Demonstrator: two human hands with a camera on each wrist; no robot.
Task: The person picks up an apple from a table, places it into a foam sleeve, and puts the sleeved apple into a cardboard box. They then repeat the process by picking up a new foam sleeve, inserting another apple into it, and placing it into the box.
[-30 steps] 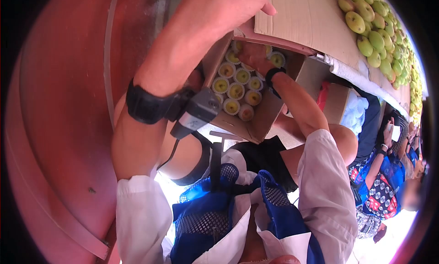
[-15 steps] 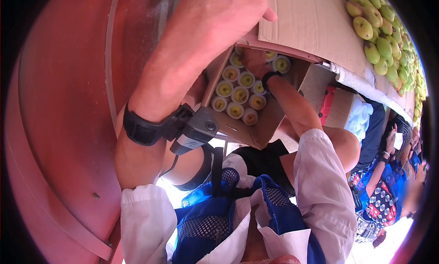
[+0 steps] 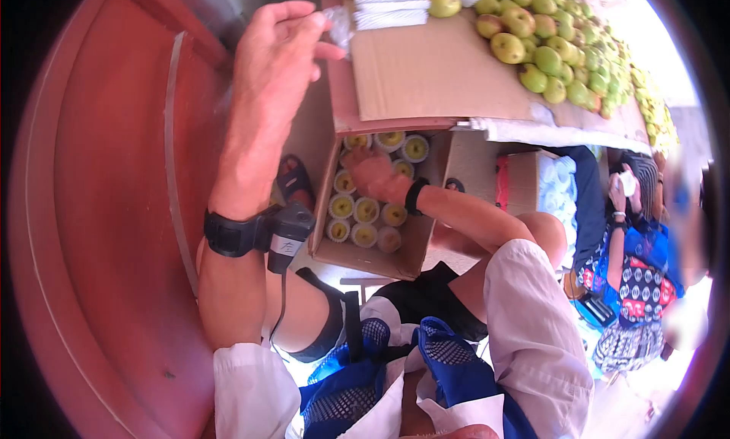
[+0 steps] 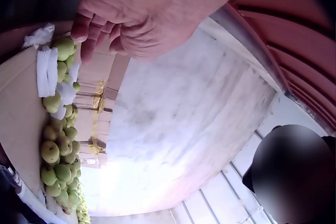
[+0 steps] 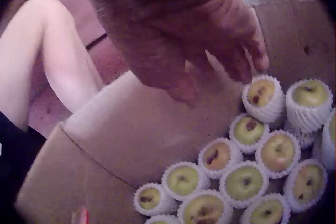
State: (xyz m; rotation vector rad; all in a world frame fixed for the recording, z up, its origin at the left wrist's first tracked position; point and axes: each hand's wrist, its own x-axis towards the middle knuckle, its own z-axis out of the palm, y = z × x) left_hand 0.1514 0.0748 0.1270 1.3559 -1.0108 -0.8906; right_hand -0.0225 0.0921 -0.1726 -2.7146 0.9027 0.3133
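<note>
A person's bare right hand (image 3: 372, 174) reaches down into an open cardboard box (image 5: 105, 145), its fingers spread apart. Directly below the fingertips, close enough that I cannot tell whether they touch, sits a wrapped fruit (image 5: 263, 99), yellowish with brown marks, in a white foam sleeve. More sleeved fruits (image 5: 244, 181) stand in rows beside and below these fingers, stem or blossom ends facing up (each sleeve has a frilled rim).

The left hand (image 3: 281, 55) is raised higher, its fingers loosely bent and a little apart. Just beside their tips is a crumpled, see-through wrap (image 3: 338, 27); whether they touch it, I cannot tell. Past the wrap from these fingers, a stack of white foam sleeves (image 3: 391, 11) lies on a cardboard sheet (image 3: 433, 77) covering the table (image 3: 344, 97). Farther from the left fingers, beyond the stack, loose green fruits (image 3: 547, 58) form a long heap
</note>
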